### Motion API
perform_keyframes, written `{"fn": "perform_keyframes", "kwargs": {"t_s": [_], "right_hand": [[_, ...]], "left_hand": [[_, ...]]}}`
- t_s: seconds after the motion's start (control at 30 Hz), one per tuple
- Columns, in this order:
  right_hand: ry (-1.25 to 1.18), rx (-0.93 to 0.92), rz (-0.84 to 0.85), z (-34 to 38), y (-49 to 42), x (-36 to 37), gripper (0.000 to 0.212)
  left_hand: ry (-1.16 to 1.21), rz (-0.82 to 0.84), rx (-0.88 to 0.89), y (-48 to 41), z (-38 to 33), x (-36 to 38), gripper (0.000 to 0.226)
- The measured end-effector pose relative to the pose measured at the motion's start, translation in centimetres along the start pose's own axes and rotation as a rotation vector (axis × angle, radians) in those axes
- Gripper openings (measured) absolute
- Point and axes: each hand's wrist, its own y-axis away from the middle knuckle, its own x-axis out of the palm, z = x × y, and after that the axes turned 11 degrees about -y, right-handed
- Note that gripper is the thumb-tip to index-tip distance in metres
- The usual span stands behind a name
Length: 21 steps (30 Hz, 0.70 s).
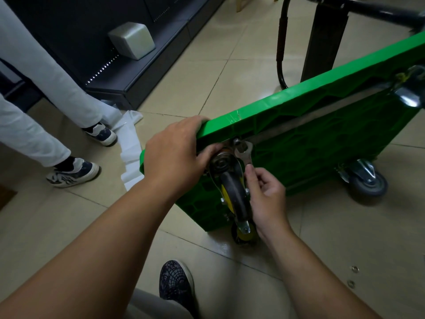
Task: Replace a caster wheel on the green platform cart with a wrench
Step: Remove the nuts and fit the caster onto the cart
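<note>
The green platform cart (310, 143) is tipped on its side, underside toward me. A black caster wheel (234, 192) with a yellow hub sticks out of its near corner. My left hand (174, 155) grips the cart's upper corner edge, fingers curled down by the caster's top plate. A silver open-end wrench (244, 153) sits with its jaw at the caster's mounting bolt. My right hand (264, 194) pinches the wrench's lower end beside the wheel. A second grey caster (365, 180) is mounted at the far lower corner.
Another person's legs in white trousers and sneakers (73, 173) stand at the left, by white paper (128, 143) on the floor. A dark shelf base (142, 72) lies behind. The cart's black handle (281, 47) and a dark post stand beyond. Small washers (355, 269) lie lower right. My shoe (176, 282) is below.
</note>
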Motion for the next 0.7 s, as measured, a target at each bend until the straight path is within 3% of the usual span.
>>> {"fn": "perform_keyframes", "kwargs": {"t_s": [0.17,0.3,0.53,0.7], "right_hand": [[0.048,-0.001,0.041,0.1,-0.8,0.2,0.036],[0.098,0.024,0.101,0.6,-1.6,0.1,0.052],[0.297,-0.114,0.175,2.4,-3.2,-1.6,0.024],[0.51,-0.188,0.238,4.9,-4.7,-3.4,0.039]], "left_hand": [[-0.004,0.002,0.005,0.1,0.0,0.2,0.04],[-0.005,-0.006,0.007,0.0,0.1,0.2,0.04],[-0.003,0.0,0.006,0.0,0.0,0.1,0.04],[0.003,0.003,0.009,0.0,0.0,0.0,0.04]]}}
